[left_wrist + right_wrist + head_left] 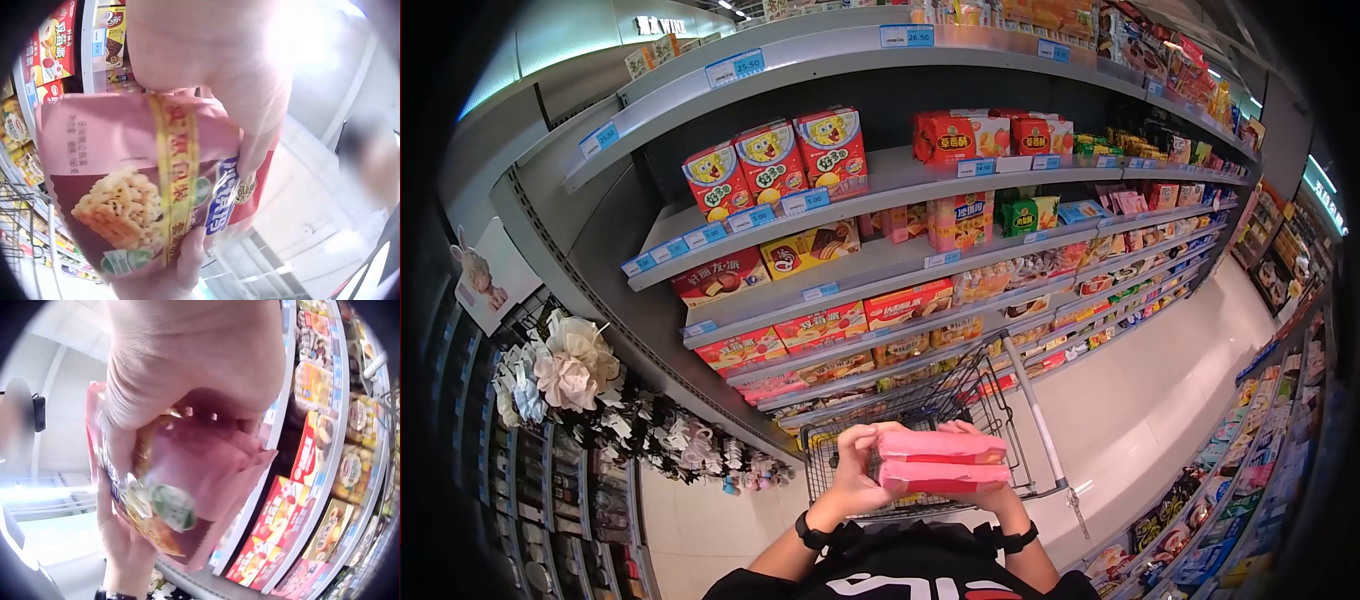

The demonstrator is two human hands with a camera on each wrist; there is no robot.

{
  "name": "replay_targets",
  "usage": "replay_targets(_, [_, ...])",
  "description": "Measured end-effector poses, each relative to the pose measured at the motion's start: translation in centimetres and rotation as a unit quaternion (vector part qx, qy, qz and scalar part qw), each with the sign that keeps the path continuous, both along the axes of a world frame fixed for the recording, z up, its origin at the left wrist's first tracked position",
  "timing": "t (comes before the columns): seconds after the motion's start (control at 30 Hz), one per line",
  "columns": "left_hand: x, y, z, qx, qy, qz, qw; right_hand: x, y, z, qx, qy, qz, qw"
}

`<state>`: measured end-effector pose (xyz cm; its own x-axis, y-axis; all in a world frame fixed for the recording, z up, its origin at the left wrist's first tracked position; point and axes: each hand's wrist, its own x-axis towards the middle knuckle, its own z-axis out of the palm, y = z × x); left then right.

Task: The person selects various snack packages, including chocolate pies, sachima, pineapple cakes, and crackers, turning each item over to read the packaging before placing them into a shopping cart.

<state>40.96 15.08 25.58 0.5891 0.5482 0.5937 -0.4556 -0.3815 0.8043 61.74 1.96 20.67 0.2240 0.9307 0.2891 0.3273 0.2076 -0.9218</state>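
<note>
Pink snack packets (943,447), two stacked edge-on, sit low in the centre of the head view, gripped between my left hand (858,470) and my right hand (998,498), with a wire shopping cart (1036,415) beyond them. In the left-wrist view, one packet fills the lower centre, printed with a golden, crunchy-looking snack. In the right-wrist view, my right hand arches over the middle of the frame, the wrapping creased beneath. I'd judge a light, even hold best: squeezing could crush the contents, and aligned edges should stop one slipping.
</note>
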Motion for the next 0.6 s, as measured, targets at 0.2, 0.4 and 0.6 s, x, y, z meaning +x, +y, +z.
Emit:
replay_targets(0.2, [-4.1, -2.3, 4.5, -0.207, -0.010, 0.016, 0.978, -6.7, -1.5, 4.0, -0.025, 0.296, 0.048, 0.954])
replay_targets(0.4, [-8.3, -4.3, 1.9, -0.254, 0.069, -0.046, 0.964, -10.6, -2.2, 5.1, 0.000, 0.420, -0.019, 0.907])
replay_targets(0.6, [-12.0, -7.4, 1.0, -0.376, 0.042, -0.045, 0.925, -15.2, -5.0, 4.9, -0.044, 0.490, -0.035, 0.870])
